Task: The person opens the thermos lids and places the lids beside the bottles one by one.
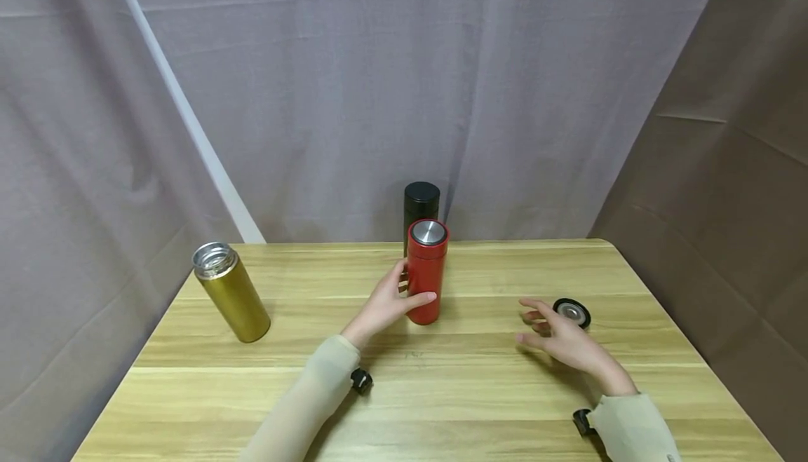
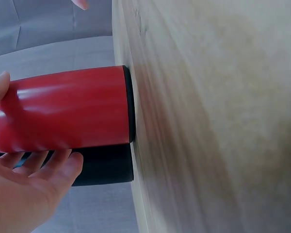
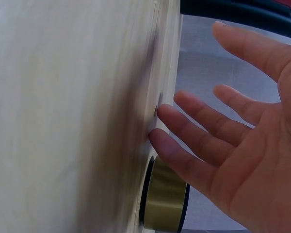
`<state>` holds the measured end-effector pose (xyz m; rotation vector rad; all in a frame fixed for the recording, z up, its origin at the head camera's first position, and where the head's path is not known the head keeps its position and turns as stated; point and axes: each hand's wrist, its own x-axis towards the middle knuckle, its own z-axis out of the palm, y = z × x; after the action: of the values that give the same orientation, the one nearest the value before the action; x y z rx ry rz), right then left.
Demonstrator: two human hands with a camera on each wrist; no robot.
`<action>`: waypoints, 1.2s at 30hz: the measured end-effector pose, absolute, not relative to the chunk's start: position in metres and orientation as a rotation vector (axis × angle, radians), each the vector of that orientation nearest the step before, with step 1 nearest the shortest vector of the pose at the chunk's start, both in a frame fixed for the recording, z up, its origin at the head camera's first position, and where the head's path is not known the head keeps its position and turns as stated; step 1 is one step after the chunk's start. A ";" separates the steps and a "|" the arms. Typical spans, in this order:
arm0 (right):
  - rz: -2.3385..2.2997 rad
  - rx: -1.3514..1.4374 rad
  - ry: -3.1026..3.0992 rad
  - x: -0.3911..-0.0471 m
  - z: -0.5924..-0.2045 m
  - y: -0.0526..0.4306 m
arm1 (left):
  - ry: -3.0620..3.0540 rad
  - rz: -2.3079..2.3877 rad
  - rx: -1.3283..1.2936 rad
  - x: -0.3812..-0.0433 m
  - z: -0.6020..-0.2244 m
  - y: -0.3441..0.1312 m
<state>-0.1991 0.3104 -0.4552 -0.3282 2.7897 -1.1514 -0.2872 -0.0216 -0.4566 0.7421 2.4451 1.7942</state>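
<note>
1. Head view, red flask (image 1: 426, 276): one, standing on the wooden table (image 1: 442, 392); long axis upright, steel-topped cap in place.
2. Head view, left hand (image 1: 384, 302): the nearer hand, on the flask's left side. Thumb laid across the near face, fingers curved along the left side; a light grip, firmness not to be told.
3. Head view, black flask (image 1: 421, 194): one, upright, directly behind the red, partly hidden by it.
4. Head view, right hand (image 1: 562, 341): well apart, to the right of the red flask; fingers loosely extended and parted, holding nothing. Beside it, a round lid (image 1: 571, 313), underside up.
5. Head view, gold flask (image 1: 243, 308): one, far left, mouth uncovered.
6. Left wrist view: red flask between thumb and fingers, its long axis running across the palm; base at the table, black flask beyond the fingers.
7. Right wrist view: palm bare, fingers spread, slightly bent. Lid, gold-sided, just beside the fingers, ungripped; contact cannot be told. Black flask at the upper edge, past the thumb.
</note>
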 end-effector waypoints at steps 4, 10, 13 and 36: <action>-1.153 -0.342 2.785 -0.199 -0.455 0.309 | 2.427 1.793 0.731 -0.289 -0.457 -0.019; -1.137 -0.344 2.799 -0.199 -0.456 0.308 | 2.397 1.785 0.721 -0.282 -0.444 -0.015; -1.129 -0.354 2.804 -0.199 -0.457 0.308 | 2.365 1.789 0.708 -0.279 -0.440 -0.014; -1.118 -0.378 2.810 -0.198 -0.457 0.307 | 2.405 1.805 0.672 -0.276 -0.456 -0.018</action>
<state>-0.1979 0.3074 -0.4574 -0.3783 2.8105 -1.1180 -0.2762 -0.0175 -0.4564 0.6725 2.4054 1.8047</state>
